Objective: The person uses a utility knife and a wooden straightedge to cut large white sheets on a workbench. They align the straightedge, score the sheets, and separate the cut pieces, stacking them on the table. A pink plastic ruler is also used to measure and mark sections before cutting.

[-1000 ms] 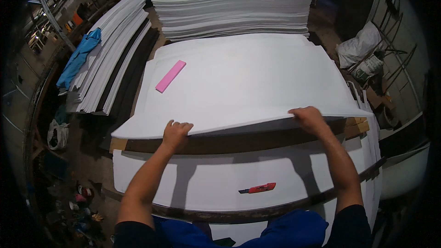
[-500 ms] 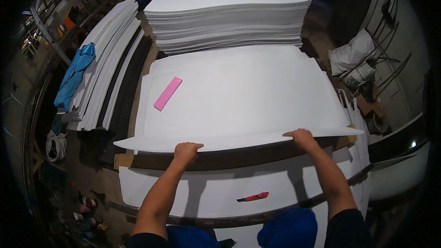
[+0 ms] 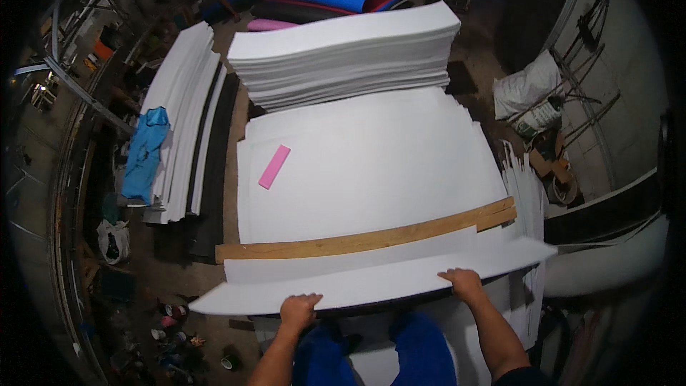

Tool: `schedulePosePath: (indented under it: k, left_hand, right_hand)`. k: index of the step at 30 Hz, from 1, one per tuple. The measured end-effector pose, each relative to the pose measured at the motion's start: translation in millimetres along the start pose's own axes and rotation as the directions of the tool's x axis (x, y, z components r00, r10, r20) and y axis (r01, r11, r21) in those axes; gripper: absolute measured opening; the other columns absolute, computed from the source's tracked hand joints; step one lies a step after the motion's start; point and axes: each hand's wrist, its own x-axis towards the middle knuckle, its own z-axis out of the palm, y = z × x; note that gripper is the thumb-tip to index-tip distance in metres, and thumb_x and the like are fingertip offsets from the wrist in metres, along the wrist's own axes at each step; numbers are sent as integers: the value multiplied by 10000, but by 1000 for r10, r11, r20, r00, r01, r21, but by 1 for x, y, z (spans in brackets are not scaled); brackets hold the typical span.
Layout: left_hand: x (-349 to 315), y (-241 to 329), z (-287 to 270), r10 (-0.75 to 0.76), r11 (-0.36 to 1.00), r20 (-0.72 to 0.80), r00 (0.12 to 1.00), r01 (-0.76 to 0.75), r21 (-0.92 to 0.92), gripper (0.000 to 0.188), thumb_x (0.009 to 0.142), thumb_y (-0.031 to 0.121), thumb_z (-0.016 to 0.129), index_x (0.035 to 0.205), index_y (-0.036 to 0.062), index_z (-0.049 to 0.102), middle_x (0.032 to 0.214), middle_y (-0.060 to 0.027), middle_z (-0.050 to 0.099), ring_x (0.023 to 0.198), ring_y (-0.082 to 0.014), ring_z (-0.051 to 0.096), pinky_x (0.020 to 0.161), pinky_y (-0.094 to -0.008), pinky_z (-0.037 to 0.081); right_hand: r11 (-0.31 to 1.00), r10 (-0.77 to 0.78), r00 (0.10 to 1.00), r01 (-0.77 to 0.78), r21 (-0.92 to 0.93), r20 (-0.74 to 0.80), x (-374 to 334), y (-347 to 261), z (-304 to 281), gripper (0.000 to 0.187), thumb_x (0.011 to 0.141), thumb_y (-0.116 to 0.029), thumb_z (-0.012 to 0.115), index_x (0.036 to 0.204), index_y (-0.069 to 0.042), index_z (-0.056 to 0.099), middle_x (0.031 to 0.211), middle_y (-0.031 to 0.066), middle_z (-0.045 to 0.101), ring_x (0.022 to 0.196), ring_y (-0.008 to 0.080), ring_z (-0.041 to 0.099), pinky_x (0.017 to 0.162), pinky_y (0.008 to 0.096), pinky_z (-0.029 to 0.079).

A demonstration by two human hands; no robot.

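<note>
Both hands are clamped on the near edge of a big white foam sheet (image 3: 371,282), left hand (image 3: 299,309) at about 7 o'clock, right hand (image 3: 463,284) at 5. With both grips on one edge, the floppy corners could droop and snag the wooden plank (image 3: 364,239) at centre, or drag the pink block (image 3: 274,166) off the tabletop stack (image 3: 371,164).
</note>
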Motion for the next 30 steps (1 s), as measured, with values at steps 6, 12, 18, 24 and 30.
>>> schedulePosePath:
  k: [6,12,18,24,30]
  left_hand:
    - [-43,88,-130,-13,996,50,999,17,-84,479,777,120,735,1243,230,746,1152,-56,786,972,-266,761,836,-439,600]
    - [-27,144,-235,12,1000,142,990,-11,-7,418,838,186,686,1245,252,751,1146,-57,786,985,-270,760,835,-447,597]
    - [12,186,-304,70,997,8,998,-69,-19,401,879,310,739,1280,291,741,1084,-59,792,940,-289,764,795,-463,602]
    - [65,176,-328,65,998,0,998,-65,-12,416,853,226,698,1262,285,743,1067,-86,791,927,-305,762,776,-479,601]
    - [130,111,-349,78,997,15,997,-78,-4,433,825,231,707,1257,238,739,1039,-105,792,886,-316,765,753,-482,602]
  right_hand:
    - [991,-23,989,41,127,-145,-112,-26,-111,549,807,-64,679,1331,-226,701,1228,56,751,1101,274,718,887,427,582]
    - [982,19,1000,-22,190,16,-156,-28,-208,619,829,-68,640,1375,-358,678,1215,68,757,1096,294,719,909,446,579]
    - [995,14,993,-26,100,118,-137,-34,-293,597,871,-110,634,1403,-381,658,1128,130,766,994,357,735,867,492,580]
    - [993,-27,999,22,114,39,-71,-49,-333,571,888,-126,644,1405,-367,657,1126,130,764,1015,364,726,851,507,573]
    - [990,-66,995,55,130,80,38,-75,-368,564,917,-130,629,1432,-362,635,1209,124,750,1097,352,714,895,505,574]
